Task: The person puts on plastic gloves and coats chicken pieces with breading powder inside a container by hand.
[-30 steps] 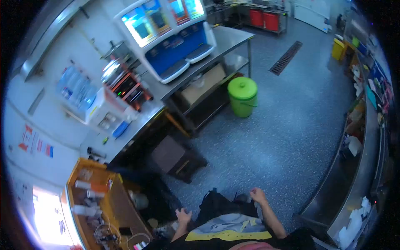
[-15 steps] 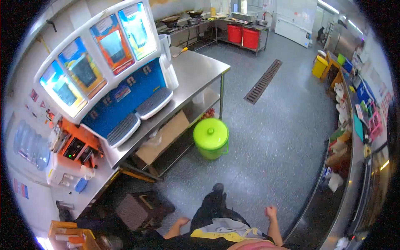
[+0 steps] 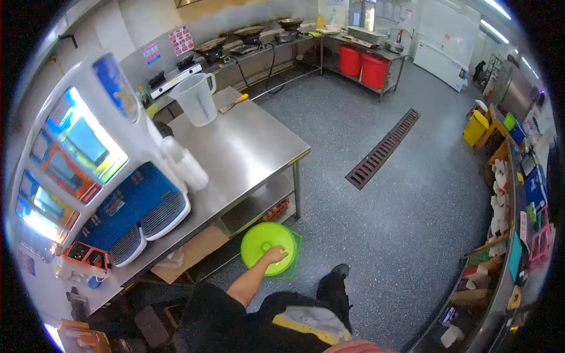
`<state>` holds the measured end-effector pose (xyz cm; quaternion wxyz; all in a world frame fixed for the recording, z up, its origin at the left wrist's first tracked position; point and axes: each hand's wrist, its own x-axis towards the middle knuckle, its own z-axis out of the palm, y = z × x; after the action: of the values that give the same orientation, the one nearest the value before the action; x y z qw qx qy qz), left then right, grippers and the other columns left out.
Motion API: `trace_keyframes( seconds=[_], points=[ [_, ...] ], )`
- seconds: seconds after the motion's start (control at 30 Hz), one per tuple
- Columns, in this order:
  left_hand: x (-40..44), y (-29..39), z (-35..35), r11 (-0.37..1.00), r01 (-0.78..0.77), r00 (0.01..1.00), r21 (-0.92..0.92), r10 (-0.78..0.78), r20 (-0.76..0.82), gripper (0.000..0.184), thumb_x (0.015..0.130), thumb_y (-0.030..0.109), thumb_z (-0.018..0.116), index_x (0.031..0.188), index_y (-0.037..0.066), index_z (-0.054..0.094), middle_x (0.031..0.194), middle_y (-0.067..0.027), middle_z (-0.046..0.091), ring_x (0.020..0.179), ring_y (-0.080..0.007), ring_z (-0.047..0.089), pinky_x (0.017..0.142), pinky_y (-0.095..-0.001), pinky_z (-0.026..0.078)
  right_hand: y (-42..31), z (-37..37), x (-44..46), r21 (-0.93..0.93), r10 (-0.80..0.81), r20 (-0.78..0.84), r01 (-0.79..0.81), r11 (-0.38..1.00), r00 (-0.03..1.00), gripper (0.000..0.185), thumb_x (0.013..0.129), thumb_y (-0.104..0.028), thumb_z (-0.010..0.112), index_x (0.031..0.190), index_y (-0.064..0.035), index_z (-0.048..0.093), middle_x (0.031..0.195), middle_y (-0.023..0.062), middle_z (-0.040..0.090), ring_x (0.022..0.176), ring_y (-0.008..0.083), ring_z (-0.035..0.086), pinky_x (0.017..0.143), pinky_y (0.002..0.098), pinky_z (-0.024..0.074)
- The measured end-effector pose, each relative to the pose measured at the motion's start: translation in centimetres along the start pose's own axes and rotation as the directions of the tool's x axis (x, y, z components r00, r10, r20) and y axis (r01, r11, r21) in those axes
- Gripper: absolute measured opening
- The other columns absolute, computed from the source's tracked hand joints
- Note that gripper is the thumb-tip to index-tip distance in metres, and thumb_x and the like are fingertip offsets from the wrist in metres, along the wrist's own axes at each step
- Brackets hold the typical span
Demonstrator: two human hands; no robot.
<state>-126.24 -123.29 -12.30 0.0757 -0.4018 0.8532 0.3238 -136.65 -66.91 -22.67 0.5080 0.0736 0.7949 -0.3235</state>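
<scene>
A lime-green lidded bucket (image 3: 259, 238) stands on the floor beside the steel table's lower shelf. My left hand (image 3: 274, 255) is over its round lid, near the centre knob, with the forearm coming up from below. The fingers are small in view and partly hidden, so whether they grip or touch the lid is unclear. The bucket's green handle (image 3: 299, 250) sticks out at its right side, just beyond my fingers. My right hand is out of view.
The steel table (image 3: 253, 138) bears a clear measuring jug (image 3: 197, 100), a yellow-handled scraper (image 3: 234, 103) and a drink dispenser (image 3: 118, 194). A cardboard piece (image 3: 191, 253) lies on its lower shelf. A floor drain (image 3: 384, 150) runs ahead; a cluttered counter (image 3: 500, 253) lines the right.
My left hand has come up from beside my body to over the bucket lid. My right hand has gone out of view. The view has turned, and the bucket now appears lower and further left.
</scene>
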Motion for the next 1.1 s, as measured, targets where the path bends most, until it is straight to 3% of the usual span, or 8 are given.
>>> trace_keyframes(
  seconds=[0.3, 0.37, 0.47, 0.67, 0.8, 0.87, 0.93, 1.1],
  points=[
    [13.7, 9.7, 6.6, 0.992, 0.024, 0.921, -0.125, 0.026, 0.389, 0.040, 0.084, 0.043, 0.057, 0.106, 0.010, 0.066, 0.099, -0.0140, 0.070, 0.089, -0.0345, 0.066, 0.078, -0.0446, 0.051, -26.2, -25.6, 23.0, 0.007, -0.105, -0.034, 0.105, 0.994, 0.994, 0.019, 0.083, -0.015, 0.054, 0.080, 0.0029, 0.060, 0.062, 0.0132, 0.060, 0.050, 0.0234, 0.059, 0.043, 0.0379, 0.0466],
    [14.8, 7.9, 10.2, 0.977, -0.210, 0.937, 0.023, 0.195, 0.291, 0.040, 0.085, 0.040, 0.054, 0.107, 0.008, 0.066, 0.099, -0.0151, 0.069, 0.089, -0.0339, 0.066, 0.077, -0.0456, 0.051, -37.8, -31.7, 26.9, 0.026, -0.409, -0.147, 0.417, 0.909, 0.901, 0.016, 0.082, -0.014, 0.055, 0.079, 0.0016, 0.059, 0.058, 0.0117, 0.057, 0.045, 0.0209, 0.054, 0.039, 0.0360, 0.0426],
    [15.6, 9.9, 9.9, 0.940, 0.321, 0.850, -0.118, -0.231, 0.473, 0.039, 0.084, 0.039, 0.057, 0.103, 0.007, 0.067, 0.096, -0.0166, 0.069, 0.086, -0.0332, 0.066, 0.076, -0.0467, 0.050, -54.3, -39.0, 34.9, -0.180, -0.568, -0.352, 0.541, 0.821, 0.744, 0.019, 0.083, -0.018, 0.056, 0.078, -0.0002, 0.060, 0.058, 0.0089, 0.057, 0.043, 0.0169, 0.051, 0.038, 0.0333, 0.0392],
    [29.0, 14.0, 7.1, 0.821, 0.519, 0.810, -0.239, -0.383, 0.444, 0.037, 0.080, 0.036, 0.061, 0.095, 0.004, 0.069, 0.089, -0.0196, 0.068, 0.080, -0.0318, 0.065, 0.073, -0.0487, 0.047, -75.3, -40.7, 43.7, -0.304, -0.722, -0.269, 0.656, 0.691, 0.637, 0.025, 0.086, -0.025, 0.058, 0.079, -0.0007, 0.062, 0.058, 0.0081, 0.059, 0.041, 0.0155, 0.049, 0.037, 0.0321, 0.0377],
    [49.1, 17.3, 1.6, 0.890, 0.245, 0.966, -0.385, -0.188, 0.180, 0.035, 0.077, 0.034, 0.063, 0.090, 0.001, 0.070, 0.084, -0.0216, 0.067, 0.077, -0.0309, 0.064, 0.071, -0.0501, 0.045, -77.0, -36.1, 48.5, -0.253, -0.418, -0.036, 0.396, 0.883, 0.908, 0.027, 0.087, -0.029, 0.060, 0.086, -0.0032, 0.065, 0.058, 0.0073, 0.059, 0.042, 0.0172, 0.051, 0.037, 0.0332, 0.0390],
    [59.5, 18.9, -2.5, 0.950, 0.067, 0.998, -0.306, -0.069, 0.006, 0.043, 0.084, 0.039, 0.057, 0.110, 0.005, 0.065, 0.100, -0.0204, 0.068, 0.090, -0.0323, 0.066, 0.081, -0.0456, 0.048, -78.2, -34.3, 47.5, -0.258, -0.234, 0.101, 0.253, 0.932, 0.967, 0.024, 0.086, -0.028, 0.060, 0.086, -0.0048, 0.066, 0.059, 0.0069, 0.060, 0.043, 0.0193, 0.053, 0.038, 0.0343, 0.0407],
    [65.5, 25.4, -12.4, 0.975, 0.153, 0.972, -0.159, -0.120, 0.203, 0.046, 0.085, 0.041, 0.058, 0.115, 0.007, 0.063, 0.104, -0.0192, 0.068, 0.097, -0.0318, 0.066, 0.086, -0.0429, 0.049, -77.9, -34.5, 48.3, -0.349, -0.129, 0.150, 0.174, 0.921, 0.980, 0.023, 0.085, -0.028, 0.061, 0.084, -0.0054, 0.067, 0.060, 0.0079, 0.061, 0.046, 0.0205, 0.055, 0.041, 0.0357, 0.0421],
    [82.5, 33.8, -23.8, 0.884, 0.238, 0.968, -0.403, -0.249, 0.026, 0.048, 0.084, 0.044, 0.061, 0.117, 0.008, 0.063, 0.107, -0.0192, 0.068, 0.102, -0.0326, 0.064, 0.089, -0.0414, 0.049, -81.3, -37.3, 56.6, -0.614, 0.002, 0.200, 0.124, 0.779, 0.980, 0.021, 0.083, -0.026, 0.061, 0.079, -0.0071, 0.068, 0.063, 0.0103, 0.063, 0.052, 0.0235, 0.058, 0.048, 0.0391, 0.0457]
  ],
)
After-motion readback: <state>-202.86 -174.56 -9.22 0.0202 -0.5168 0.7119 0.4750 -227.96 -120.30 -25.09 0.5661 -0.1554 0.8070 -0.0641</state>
